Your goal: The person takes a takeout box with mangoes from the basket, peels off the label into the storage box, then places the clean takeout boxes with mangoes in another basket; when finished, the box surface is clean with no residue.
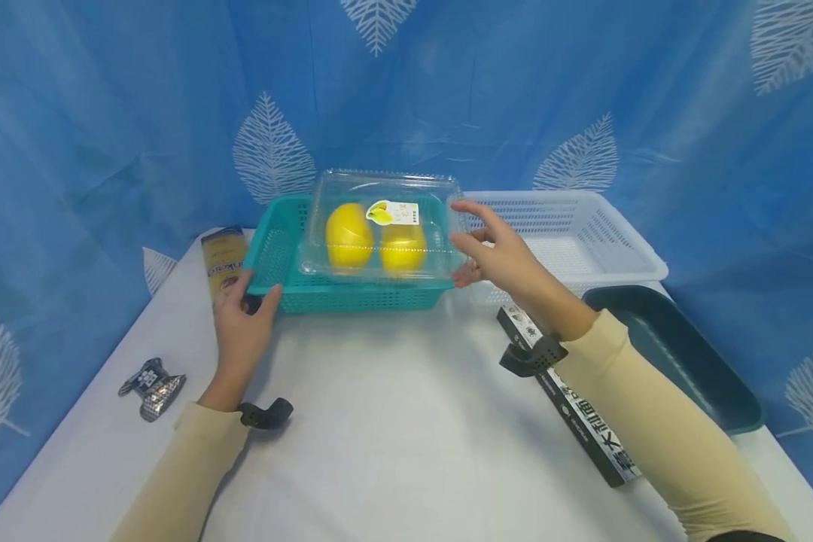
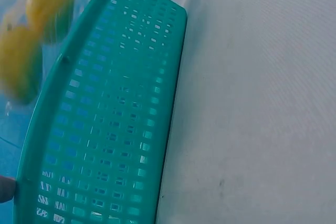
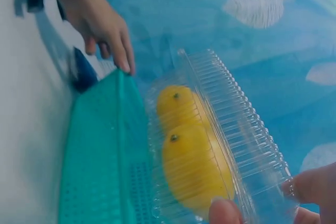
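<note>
A clear plastic clamshell box with two yellow fruits and a printed label is held over the green basket. My right hand grips the box by its right end, thumb and fingers on opposite sides, as the right wrist view also shows. The box tilts above the basket's rim. At the basket's near left corner, my left hand has its thumb and fingers on the rim. Only a fingertip of it shows in the left wrist view.
A white basket stands right of the green one, with a dark green tray in front. A long black box lies under the right forearm. On the left are a yellow-and-dark packet and a small silver-black packet.
</note>
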`<state>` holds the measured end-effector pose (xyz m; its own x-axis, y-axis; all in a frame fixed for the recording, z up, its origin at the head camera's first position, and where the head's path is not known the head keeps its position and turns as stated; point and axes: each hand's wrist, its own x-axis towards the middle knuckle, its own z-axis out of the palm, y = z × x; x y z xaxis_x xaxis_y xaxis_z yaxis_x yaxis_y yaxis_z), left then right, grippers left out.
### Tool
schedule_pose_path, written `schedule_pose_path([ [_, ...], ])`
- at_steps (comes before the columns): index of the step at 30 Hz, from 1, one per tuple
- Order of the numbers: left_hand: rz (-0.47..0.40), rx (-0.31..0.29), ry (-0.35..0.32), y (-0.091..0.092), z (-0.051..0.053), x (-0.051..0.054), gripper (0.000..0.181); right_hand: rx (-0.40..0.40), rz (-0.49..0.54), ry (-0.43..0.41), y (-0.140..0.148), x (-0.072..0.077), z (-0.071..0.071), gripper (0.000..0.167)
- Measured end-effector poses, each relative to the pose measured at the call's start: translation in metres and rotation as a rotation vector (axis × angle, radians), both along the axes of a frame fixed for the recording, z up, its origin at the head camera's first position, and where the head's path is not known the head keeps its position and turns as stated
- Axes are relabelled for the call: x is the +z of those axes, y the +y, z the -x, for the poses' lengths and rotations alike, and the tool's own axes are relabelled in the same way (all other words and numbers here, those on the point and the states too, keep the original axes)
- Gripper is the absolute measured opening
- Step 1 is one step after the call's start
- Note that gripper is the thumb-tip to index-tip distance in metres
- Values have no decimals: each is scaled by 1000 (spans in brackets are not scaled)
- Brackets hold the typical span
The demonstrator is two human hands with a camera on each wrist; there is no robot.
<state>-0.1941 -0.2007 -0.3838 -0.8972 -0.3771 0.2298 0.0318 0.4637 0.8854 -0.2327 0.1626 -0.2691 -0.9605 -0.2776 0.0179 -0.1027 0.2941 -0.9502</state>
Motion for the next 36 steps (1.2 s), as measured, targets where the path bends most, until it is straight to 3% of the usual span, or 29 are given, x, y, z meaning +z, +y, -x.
schedule_pose_path([
  [6,6,-8,-9,-2,-1,2,68,-4,-35,-4,14,-5,-38,57],
  [12,-3,-4,-25,-1,-2,2,69,-11,-56,9,23,-22,-77,54],
  [17,8,-14,-11,-1,1,1,69,-10,-18,29,29,-36,-102,53],
  [24,-6,-15,-25,-1,0,3,68,-41,60,-24,31,-62,-133,52],
  [29,0,-23,-15,-1,0,3,69,-83,79,-38,34,-83,-149,50],
  [36,-6,-20,-15,-3,-1,1,69,-77,89,-40,35,-106,-148,52],
])
